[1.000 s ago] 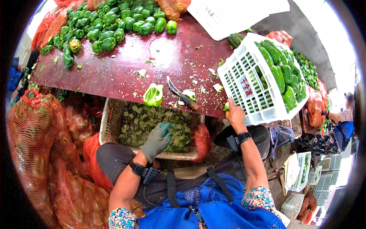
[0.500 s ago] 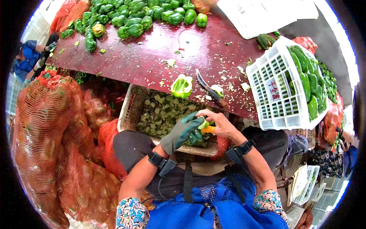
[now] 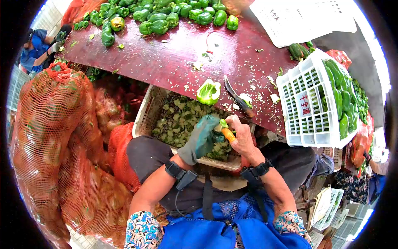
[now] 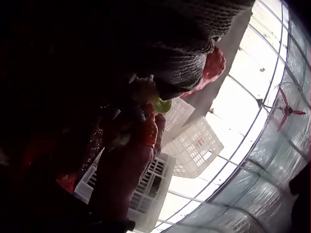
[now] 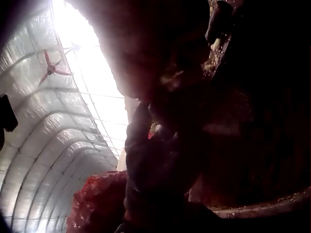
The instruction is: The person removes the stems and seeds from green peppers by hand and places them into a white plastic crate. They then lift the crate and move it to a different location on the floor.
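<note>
In the head view, the gloved left hand pinches a pale green pepper piece over the scrap crate. Just right of it, the bare right hand grips a small orange object, which touches that piece. Its exact shape is hidden by the fingers. On the table edge above lie a cut-open green pepper and a curved knife with a brown handle. The left wrist view shows the orange object against the right fingers; the right wrist view is very dark.
Whole green peppers are heaped at the back of the red table. A white crate of peppers stands tilted at the right. Full red net sacks are at the left, and another person is beyond.
The right hand has left the white crate's side and come to the left hand, carrying the orange object. The left hand has risen from above the scraps and taken hold of the pale piece.
</note>
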### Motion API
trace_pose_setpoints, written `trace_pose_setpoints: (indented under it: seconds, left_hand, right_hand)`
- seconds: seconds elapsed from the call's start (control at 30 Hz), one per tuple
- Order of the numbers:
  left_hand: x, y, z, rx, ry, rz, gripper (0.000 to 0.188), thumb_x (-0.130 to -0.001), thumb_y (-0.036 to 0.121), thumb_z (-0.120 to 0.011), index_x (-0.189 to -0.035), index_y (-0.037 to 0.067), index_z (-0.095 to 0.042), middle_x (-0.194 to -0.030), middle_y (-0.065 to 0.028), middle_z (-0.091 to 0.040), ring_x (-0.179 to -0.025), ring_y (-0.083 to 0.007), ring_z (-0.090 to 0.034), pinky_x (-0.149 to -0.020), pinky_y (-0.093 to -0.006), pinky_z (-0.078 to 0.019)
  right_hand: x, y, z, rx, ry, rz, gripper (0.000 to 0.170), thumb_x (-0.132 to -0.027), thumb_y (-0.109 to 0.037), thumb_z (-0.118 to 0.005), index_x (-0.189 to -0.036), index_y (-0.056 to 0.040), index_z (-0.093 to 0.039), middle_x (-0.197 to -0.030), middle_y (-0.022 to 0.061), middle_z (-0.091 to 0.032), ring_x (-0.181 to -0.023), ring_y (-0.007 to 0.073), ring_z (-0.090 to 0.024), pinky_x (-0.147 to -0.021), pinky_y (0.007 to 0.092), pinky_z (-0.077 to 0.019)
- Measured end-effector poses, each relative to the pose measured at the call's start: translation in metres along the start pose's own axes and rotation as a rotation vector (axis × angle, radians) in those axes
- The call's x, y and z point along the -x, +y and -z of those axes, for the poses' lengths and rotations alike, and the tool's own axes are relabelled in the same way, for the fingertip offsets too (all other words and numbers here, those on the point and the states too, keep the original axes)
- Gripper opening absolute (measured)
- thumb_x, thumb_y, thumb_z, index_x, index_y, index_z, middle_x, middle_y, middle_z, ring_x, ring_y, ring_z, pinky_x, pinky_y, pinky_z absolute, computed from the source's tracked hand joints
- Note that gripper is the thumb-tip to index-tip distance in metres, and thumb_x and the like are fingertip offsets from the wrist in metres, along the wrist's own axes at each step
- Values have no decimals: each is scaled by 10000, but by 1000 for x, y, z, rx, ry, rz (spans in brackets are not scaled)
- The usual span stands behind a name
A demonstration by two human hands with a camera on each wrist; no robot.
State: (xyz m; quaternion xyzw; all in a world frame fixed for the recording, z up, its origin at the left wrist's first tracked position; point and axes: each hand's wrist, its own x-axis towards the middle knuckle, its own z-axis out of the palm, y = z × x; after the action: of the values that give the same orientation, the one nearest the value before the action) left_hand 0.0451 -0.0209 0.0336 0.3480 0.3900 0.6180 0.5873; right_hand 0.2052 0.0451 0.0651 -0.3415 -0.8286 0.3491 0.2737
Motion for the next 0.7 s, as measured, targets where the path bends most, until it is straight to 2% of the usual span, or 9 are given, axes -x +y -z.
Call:
trace_pose_setpoints:
  seconds: [0.1,0.23,0.3,0.33,0.4,0.47,0.57,0.67,0.7]
  left_hand:
    - [2,-13,13,-295,-78,-108,627,-770,-33,-715,-1342,45,-469,-1184,-151,-587,-1084,-335,-587,-916,-407,-509]
    - [4,-16,6,-58,7,112,562,-792,36,-716,-1305,35,-489,-1170,-163,-591,-1059,-371,-584,-912,-418,-500]
    - [4,-14,1,6,47,163,473,-828,87,-701,-1258,43,-510,-1134,-136,-593,-1023,-343,-588,-871,-408,-507]
    - [3,-12,-1,-28,50,157,404,-861,124,-686,-1224,54,-524,-1108,-110,-593,-997,-307,-593,-841,-396,-512]
    - [1,-10,-4,102,88,190,287,-921,201,-650,-1159,82,-543,-1058,-56,-583,-955,-225,-588,-783,-361,-513]
    - [0,-9,-9,432,154,266,213,-975,282,-605,-1096,114,-552,-1008,1,-563,-921,-131,-568,-726,-317,-505]
    - [-2,-6,-12,291,213,261,232,-1011,375,-544,-1061,149,-554,-973,49,-534,-883,-42,-537,-686,-257,-488]
    - [-5,-12,-8,248,172,197,240,-1001,369,-562,-1070,140,-553,-982,37,-558,-833,-72,-562,-668,-253,-490]
    - [-6,-12,-7,271,163,185,246,-1002,371,-561,-1077,137,-554,-985,32,-569,-823,-76,-568,-666,-248,-490]
  right_hand:
    - [-4,-3,1,61,8,74,260,-860,-91,-676,-1055,-47,-510,-864,171,-635,-752,399,-645,-598,431,-483]
    - [-6,-5,0,147,-4,3,259,-893,-167,-678,-1065,-66,-513,-735,168,-623,-659,395,-627,-573,440,-463]
    - [-8,-9,-3,157,17,-11,219,-889,-133,-650,-1057,-63,-528,-712,175,-606,-639,388,-620,-566,435,-457]
    - [-8,-11,-4,161,28,-18,201,-887,-116,-635,-1052,-61,-536,-701,179,-598,-629,384,-616,-563,432,-454]
    - [-12,-7,-8,45,66,-38,179,-864,-70,-593,-1038,-53,-556,-696,184,-588,-623,380,-613,-558,420,-449]
    - [-16,-9,-12,-37,108,-61,236,-794,6,-530,-1020,-34,-584,-683,199,-560,-613,387,-600,-558,399,-445]
    - [-18,-1,-16,-23,114,-41,177,-844,-45,-554,-1018,-26,-577,-659,156,-579,-541,301,-597,-517,369,-432]
    - [-21,2,-20,-280,83,-346,127,-926,-133,-570,-1000,-32,-591,-627,80,-571,-470,172,-534,-453,313,-403]
    - [-23,4,-21,-495,90,-457,143,-947,-164,-564,-1003,-36,-594,-622,55,-560,-467,143,-515,-440,292,-394]
